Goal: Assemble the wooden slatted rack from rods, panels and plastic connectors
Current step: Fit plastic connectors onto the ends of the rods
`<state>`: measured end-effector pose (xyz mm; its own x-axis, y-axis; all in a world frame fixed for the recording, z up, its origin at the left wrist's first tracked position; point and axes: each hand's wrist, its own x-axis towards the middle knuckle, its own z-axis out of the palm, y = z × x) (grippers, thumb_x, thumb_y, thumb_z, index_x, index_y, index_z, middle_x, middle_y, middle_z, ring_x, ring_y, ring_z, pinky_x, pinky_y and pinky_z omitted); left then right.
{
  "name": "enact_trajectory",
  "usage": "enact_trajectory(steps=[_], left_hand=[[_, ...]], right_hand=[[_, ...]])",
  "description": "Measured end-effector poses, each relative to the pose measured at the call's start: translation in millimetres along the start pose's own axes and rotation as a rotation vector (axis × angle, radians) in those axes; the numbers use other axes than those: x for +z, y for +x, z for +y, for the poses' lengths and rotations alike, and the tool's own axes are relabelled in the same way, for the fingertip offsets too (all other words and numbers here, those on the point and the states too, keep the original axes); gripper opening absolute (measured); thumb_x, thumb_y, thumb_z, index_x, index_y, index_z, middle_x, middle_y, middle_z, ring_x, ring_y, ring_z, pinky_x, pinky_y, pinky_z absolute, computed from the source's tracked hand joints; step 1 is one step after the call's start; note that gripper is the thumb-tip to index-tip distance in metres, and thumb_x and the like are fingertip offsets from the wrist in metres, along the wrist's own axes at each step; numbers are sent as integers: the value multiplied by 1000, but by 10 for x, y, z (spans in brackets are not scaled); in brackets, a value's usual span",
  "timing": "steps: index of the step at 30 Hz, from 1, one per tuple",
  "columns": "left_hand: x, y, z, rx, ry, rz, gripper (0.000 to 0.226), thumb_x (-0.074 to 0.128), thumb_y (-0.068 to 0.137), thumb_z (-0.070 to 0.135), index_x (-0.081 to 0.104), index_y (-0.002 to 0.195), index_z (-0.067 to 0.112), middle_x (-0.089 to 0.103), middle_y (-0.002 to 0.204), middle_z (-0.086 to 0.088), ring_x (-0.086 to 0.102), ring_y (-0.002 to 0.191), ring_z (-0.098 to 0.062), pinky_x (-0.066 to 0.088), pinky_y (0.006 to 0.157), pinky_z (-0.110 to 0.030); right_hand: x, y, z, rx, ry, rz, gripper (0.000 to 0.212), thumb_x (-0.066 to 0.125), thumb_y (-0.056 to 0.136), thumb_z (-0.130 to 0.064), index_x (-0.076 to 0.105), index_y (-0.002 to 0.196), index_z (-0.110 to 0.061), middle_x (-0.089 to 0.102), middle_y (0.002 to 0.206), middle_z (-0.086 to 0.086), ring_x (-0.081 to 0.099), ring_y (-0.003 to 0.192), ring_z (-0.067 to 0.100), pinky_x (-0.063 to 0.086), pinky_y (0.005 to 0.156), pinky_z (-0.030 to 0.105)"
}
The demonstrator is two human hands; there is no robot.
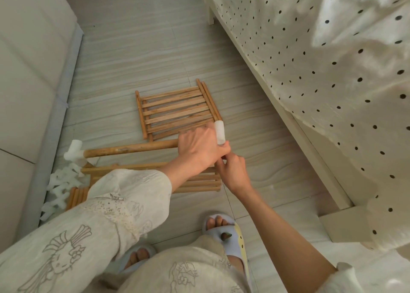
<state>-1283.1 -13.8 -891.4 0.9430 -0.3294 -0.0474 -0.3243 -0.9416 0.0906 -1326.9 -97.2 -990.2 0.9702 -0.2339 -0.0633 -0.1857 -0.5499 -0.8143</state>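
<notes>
The thick wooden rod lies level just above the floor, a white plastic connector pushed onto its left end and its right end hidden under the left hand. It looks stiff and light, bare dry wood that should not slip, so the sound place to grip is close to the end being joined, where a push goes straight along the rod and cannot lever it sideways. A second translucent white connector stands up at that right end; it seems a snug push-fit part, harder to seat than to carry. The left hand reaches across from the sleeve, back upward, fingers curled down around the rod's end just below that connector. The right hand comes up from below, wrist low, its fingers pinched at the same joint; what exactly they hold is hidden. Beyond the hands a slatted panel lies flat with two thin rods along its right edge. A second slatted panel lies under the forearm, with spare connectors heaped by the sofa.
</notes>
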Motion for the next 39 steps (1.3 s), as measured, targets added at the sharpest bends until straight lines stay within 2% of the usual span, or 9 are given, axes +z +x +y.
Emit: enact_trajectory(steps=[3, 9, 16, 22, 28, 31, 34, 36, 39], left_hand=[[14, -44, -82, 104, 19, -32, 40, 46, 92, 51, 47, 110, 16, 53, 86, 0, 56, 81, -24, 34, 66, -30], [19, -120, -837, 287, 25, -98, 31, 43, 94, 47, 53, 103, 19, 57, 81, 7, 58, 68, -11, 47, 61, -23], [-41, -186, -918, 377, -2, -218, 19, 35, 97, 45, 42, 97, 27, 49, 91, 10, 53, 81, -10, 46, 67, -28], [-44, -123, -925, 255, -164, -249, 13, 41, 99, 30, 45, 102, 18, 48, 95, 4, 48, 84, -15, 44, 75, -35], [7, -121, -1077, 165, -215, -321, 15, 42, 99, 29, 42, 106, 16, 51, 94, -3, 52, 84, -22, 46, 76, -39], [-99, -138, -1294, 102, -332, -359, 21, 39, 100, 33, 52, 106, 17, 57, 89, 2, 55, 83, -20, 45, 75, -33], [-179, -247, -1657, -24, -561, -126, 28, 38, 100, 25, 63, 107, 16, 67, 98, 4, 60, 92, -12, 46, 86, -27], [-210, -377, -1903, -97, -631, 63, 26, 39, 100, 20, 63, 109, 19, 66, 95, 9, 57, 89, -2, 41, 82, -17], [-167, -548, -2271, -240, -747, 293, 28, 37, 101, 10, 62, 112, 11, 64, 106, 2, 56, 100, -9, 38, 83, -18]], right_hand=[[-6, -29, -11, -36, 19, 14, 19, 48, 96, -18, 61, 99, -5, 62, 82, 5, 56, 75, 21, 30, 59, 22], [-329, -36, 149, 40, 66, 26, 21, 54, 94, -34, 61, 88, -14, 62, 75, -3, 60, 76, 14, 48, 71, 26], [-202, -45, 47, 46, 113, -12, 18, 57, 93, -28, 64, 96, -12, 60, 78, -7, 56, 74, 4, 41, 61, 5], [-242, 280, -36, 111, -7, 0, 34, 60, 90, -35, 67, 109, -8, 54, 110, 6, 55, 98, 19, 41, 83, 26], [-4, 463, -224, 89, -16, -27, 18, 50, 97, -28, 58, 92, -13, 66, 88, 9, 64, 82, 23, 53, 81, 42], [30, 481, -244, 97, 0, -7, 17, 47, 98, -27, 55, 93, -12, 68, 81, 11, 65, 80, 24, 53, 78, 38], [14, 525, -246, 104, 29, -4, 16, 46, 99, -24, 55, 95, -11, 67, 86, 12, 66, 74, 23, 53, 74, 34], [10, 564, -258, 108, 37, 2, 14, 46, 99, -22, 53, 94, -11, 64, 89, 12, 66, 70, 24, 54, 74, 36], [4, 618, -275, 138, 44, 1, 16, 45, 99, -23, 52, 94, -10, 61, 86, 9, 65, 66, 24, 55, 78, 41]])
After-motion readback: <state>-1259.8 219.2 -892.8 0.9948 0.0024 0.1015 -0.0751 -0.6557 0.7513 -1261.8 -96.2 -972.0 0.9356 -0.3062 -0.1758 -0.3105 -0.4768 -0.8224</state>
